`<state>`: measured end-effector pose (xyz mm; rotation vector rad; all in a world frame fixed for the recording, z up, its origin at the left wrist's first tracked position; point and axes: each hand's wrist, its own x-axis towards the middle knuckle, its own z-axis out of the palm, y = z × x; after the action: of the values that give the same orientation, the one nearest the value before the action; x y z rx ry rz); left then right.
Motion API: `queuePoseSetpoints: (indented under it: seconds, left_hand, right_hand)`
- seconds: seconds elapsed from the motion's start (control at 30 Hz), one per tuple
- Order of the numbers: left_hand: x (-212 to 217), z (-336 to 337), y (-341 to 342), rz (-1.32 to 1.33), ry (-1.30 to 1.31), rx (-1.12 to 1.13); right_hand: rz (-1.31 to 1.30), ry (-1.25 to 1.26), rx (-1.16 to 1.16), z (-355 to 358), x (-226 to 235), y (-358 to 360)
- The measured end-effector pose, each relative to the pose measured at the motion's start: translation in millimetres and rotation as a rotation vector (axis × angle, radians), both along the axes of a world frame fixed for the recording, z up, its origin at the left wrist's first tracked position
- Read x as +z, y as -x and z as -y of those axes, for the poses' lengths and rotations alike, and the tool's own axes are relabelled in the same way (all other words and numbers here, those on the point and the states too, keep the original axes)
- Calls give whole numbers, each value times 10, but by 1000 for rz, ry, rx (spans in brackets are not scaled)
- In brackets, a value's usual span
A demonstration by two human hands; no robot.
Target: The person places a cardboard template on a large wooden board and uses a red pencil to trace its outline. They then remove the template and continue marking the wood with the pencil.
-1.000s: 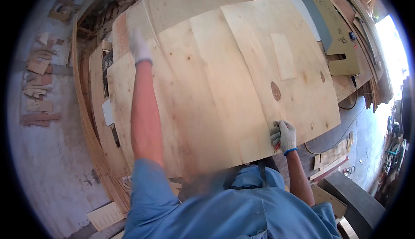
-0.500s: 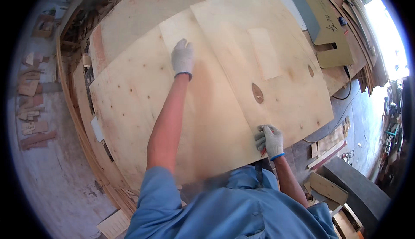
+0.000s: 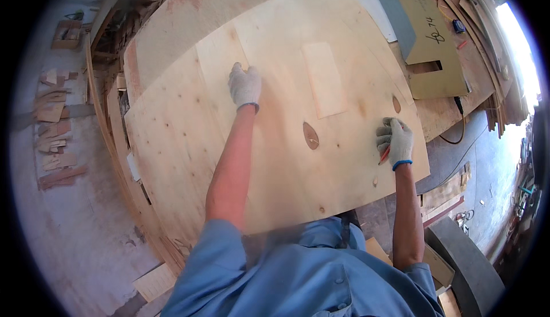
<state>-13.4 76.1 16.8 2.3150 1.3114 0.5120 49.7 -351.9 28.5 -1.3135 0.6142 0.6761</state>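
A large pale plywood sheet [image 3: 275, 179] spreads before me, with a thinner sheet [image 3: 355, 42] lying over its right part. This upper sheet has a rectangular patch [image 3: 325, 82] and dark oval plugs, one near the middle [image 3: 311, 136]. My gloved left hand [image 3: 245, 86] rests on the plywood close to the upper sheet's left edge, its fingers bent and apart. Toward the right side of the upper sheet is my gloved right hand [image 3: 395, 140]. It is closed around a slim red pencil [image 3: 384, 155], partly hidden by the fingers.
A cut-out olive-and-grey panel [image 3: 438, 59] with handwriting lies at the far right, near a blue tape measure [image 3: 459, 26] and a cable [image 3: 461, 122]. Wood offcuts [image 3: 54, 110] lie on the floor at left. A curved grey piece [image 3: 467, 262] stands at lower right.
The upper sheet has slid left across the plywood. My right hand has moved from the near edge up and to the right, still with the pencil. My left hand stays near the sheet's left edge.
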Motion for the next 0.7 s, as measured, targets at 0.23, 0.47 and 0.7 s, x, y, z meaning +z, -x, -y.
queuePoseSetpoints:
  seconds: [0.23,0.47,0.7]
  left_hand:
    - [25,-216,-258,316,723,147]
    - [-323,-619,-111,446,522,164]
    - [61,-397,-519,608,1010,265]
  right_hand:
    - [74,104,99,42,-56,23]
    - [66,82,144,27,-19,29]
    - [81,115,202,100,-35,7]
